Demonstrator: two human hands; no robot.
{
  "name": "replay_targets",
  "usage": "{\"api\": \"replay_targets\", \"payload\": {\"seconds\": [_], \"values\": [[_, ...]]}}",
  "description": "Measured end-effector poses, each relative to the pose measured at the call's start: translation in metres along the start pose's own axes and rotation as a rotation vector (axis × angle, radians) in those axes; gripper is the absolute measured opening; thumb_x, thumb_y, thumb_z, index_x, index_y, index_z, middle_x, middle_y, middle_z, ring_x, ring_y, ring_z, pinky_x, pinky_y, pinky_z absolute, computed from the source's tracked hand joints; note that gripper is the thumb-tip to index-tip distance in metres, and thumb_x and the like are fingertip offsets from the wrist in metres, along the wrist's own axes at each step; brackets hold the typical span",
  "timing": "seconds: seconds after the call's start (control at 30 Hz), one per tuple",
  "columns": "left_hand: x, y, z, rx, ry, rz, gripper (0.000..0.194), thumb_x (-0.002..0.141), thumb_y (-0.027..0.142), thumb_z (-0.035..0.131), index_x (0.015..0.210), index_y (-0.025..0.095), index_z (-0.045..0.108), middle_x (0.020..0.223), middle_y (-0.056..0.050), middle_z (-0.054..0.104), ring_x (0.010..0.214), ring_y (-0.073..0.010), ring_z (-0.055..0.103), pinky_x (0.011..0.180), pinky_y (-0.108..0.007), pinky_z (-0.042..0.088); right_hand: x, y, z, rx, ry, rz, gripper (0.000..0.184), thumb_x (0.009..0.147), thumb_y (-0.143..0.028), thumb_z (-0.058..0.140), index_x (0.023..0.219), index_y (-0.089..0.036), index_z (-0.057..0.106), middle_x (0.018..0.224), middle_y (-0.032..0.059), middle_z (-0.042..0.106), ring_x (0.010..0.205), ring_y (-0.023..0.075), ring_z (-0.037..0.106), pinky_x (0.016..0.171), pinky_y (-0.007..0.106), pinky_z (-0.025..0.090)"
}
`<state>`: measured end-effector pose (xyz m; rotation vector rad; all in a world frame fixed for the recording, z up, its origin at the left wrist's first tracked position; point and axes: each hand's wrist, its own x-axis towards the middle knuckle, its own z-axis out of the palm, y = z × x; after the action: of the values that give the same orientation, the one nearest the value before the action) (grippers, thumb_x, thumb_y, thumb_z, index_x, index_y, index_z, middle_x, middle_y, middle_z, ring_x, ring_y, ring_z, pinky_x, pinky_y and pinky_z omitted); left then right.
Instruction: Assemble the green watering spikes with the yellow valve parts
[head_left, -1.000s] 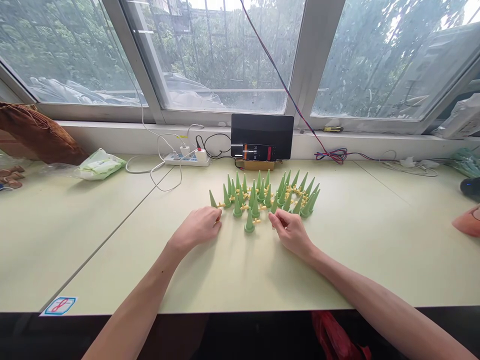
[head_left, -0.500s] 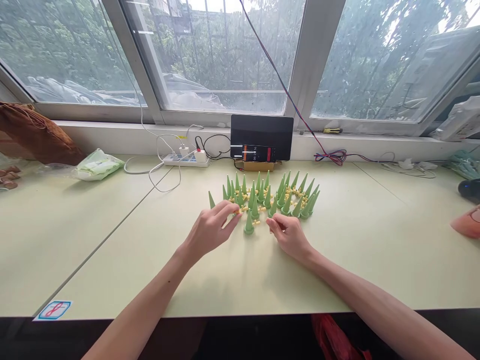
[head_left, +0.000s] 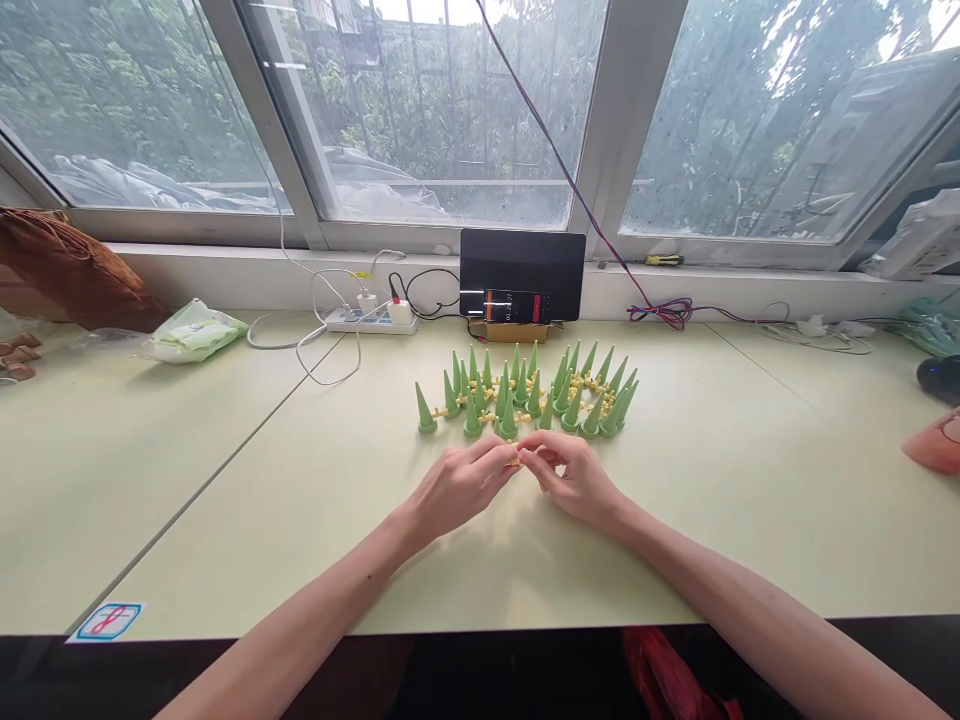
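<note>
My left hand is closed in a pinch around a small yellow piece, whose exact kind I cannot make out. Against it, my right hand has its thumb and forefinger pressed together at the piece's right end; whatever else it holds is hidden. Just beyond both hands stand several green cones on round bases, with small yellow pieces among them. One cone stands at the left end of the group. The front cone seen earlier is covered by my hands.
Behind the cones, a phone leans on a dark tablet. A power strip with looping white cables lies to the left, near a green-white packet. Bundled red-blue wires lie at the back right. The table's front edge is close.
My left hand has moved right and toward me with the yellow piece, from the left cones to my right hand. The fingertips now meet. My right hand has shifted slightly left.
</note>
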<state>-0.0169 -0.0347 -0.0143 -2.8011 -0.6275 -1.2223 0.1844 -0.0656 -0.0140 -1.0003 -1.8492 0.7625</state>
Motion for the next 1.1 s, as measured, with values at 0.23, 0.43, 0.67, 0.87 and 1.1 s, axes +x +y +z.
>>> {"api": "replay_targets", "payload": {"seconds": [0.23,0.43,0.67,0.87,1.1], "values": [[-0.001,0.001,0.001,-0.068,-0.031,-0.062,0.007,0.097,0.019,0.055,0.1,0.018,0.061,0.082,-0.001,0.063,0.058,-0.0087,0.053,0.051,-0.022,0.04,-0.001,-0.002,0.001,-0.01,-0.056,-0.051,0.017,0.096,-0.029,0.055,0.099,-0.016,0.067,0.076,0.0017,0.062,0.055,0.0096,0.044,0.051,0.023,0.038],[-0.001,0.002,0.003,-0.059,-0.06,-0.064,0.009,0.098,0.02,0.052,0.101,0.018,0.061,0.085,-0.002,0.064,0.058,-0.0084,0.053,0.051,-0.021,0.04,-0.001,0.003,0.002,0.007,-0.059,-0.032,0.017,0.097,-0.027,0.053,0.094,-0.017,0.066,0.078,0.0023,0.064,0.057,0.0104,0.048,0.052,0.023,0.04],[0.0,0.001,-0.004,-0.105,0.033,-0.19,0.015,0.09,0.024,0.061,0.101,0.021,0.052,0.082,0.002,0.062,0.047,-0.0055,0.042,0.047,-0.021,0.038,0.0,0.004,0.0,0.031,0.079,0.011,0.019,0.096,-0.033,0.057,0.088,-0.017,0.063,0.069,0.0006,0.06,0.052,0.0105,0.049,0.05,0.025,0.042],[0.002,-0.002,-0.007,-0.077,0.035,-0.467,0.023,0.087,0.034,0.065,0.098,0.021,0.05,0.078,0.003,0.057,0.048,-0.0065,0.042,0.05,-0.022,0.039,0.001,0.006,-0.002,0.072,0.258,0.095,0.026,0.094,-0.043,0.06,0.089,-0.018,0.063,0.071,0.0018,0.061,0.051,0.0117,0.052,0.047,0.025,0.042],[0.005,-0.001,-0.004,-0.153,-0.189,-0.58,0.022,0.091,0.032,0.061,0.075,0.018,0.053,0.074,0.001,0.059,0.057,-0.0116,0.048,0.054,-0.025,0.039,0.001,0.008,-0.002,0.068,0.278,0.128,0.025,0.092,-0.042,0.062,0.092,-0.018,0.064,0.079,0.0034,0.064,0.051,0.0114,0.051,0.046,0.026,0.043]]}}
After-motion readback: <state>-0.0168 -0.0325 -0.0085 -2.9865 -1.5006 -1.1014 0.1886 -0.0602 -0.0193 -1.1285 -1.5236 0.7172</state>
